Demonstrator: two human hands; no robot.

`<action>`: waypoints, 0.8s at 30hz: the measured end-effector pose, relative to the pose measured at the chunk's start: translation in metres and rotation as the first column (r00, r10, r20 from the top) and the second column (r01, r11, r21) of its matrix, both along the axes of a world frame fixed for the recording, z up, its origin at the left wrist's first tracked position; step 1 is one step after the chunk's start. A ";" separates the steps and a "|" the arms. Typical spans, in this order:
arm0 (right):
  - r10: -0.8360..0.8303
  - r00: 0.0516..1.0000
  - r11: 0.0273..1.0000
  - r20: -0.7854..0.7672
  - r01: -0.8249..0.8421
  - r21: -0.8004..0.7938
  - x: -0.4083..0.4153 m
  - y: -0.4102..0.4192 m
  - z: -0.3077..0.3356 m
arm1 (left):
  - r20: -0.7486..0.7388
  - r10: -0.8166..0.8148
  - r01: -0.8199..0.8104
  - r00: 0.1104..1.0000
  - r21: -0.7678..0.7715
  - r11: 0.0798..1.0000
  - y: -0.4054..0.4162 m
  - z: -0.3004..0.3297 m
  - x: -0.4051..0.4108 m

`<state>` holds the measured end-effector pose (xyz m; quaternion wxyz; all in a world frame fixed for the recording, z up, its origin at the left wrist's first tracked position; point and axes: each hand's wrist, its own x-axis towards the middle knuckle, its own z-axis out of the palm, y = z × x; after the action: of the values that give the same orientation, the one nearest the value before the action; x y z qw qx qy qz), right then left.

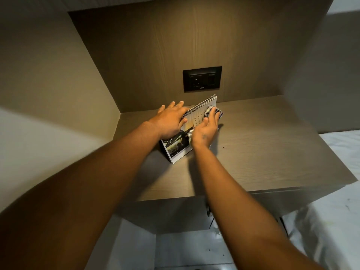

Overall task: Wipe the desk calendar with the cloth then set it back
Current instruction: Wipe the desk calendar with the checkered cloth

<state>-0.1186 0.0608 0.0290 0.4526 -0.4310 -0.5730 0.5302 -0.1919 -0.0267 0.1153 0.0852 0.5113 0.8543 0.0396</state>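
Observation:
A spiral-bound desk calendar (177, 148) stands tent-like on the brown wooden table (263, 149), near the back wall. Its front page carries a dark photo below and a white date grid above. My left hand (170, 121) lies over the calendar's top left edge at the spiral, fingers spread, steadying it. My right hand (206, 129) presses a checked dark-and-white cloth (209, 112) flat against the upper right part of the front page. The cloth's far end shows past my fingertips; most of it is hidden under the hand.
A black wall socket plate (202, 78) sits in the wooden back panel just above the calendar. A beige side wall (48, 84) closes the left. White bedding (335, 221) lies to the right of the table. A pale tiled floor (191, 248) shows below the table's front edge.

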 end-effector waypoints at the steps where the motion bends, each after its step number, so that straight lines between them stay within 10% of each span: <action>1: 0.000 1.000 1.000 0.016 0.000 -0.006 0.000 0.008 0.000 | 0.003 0.003 -0.003 1.000 0.004 1.000 0.000 0.000 0.000; 18: 0.044 0.999 0.999 0.004 -0.044 -0.013 0.010 -0.024 0.003 | -0.019 0.001 -0.001 1.000 -0.001 1.000 0.002 -0.005 -0.005; 24: 0.078 0.956 0.963 0.282 -0.146 0.226 0.042 0.019 -0.001 | -0.005 -0.002 0.002 1.000 0.010 1.000 0.002 -0.006 -0.008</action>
<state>-0.0766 0.0794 0.0276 0.3887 -0.4070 -0.7139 0.4166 -0.1995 -0.0244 0.1094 0.0806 0.5125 0.8538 0.0424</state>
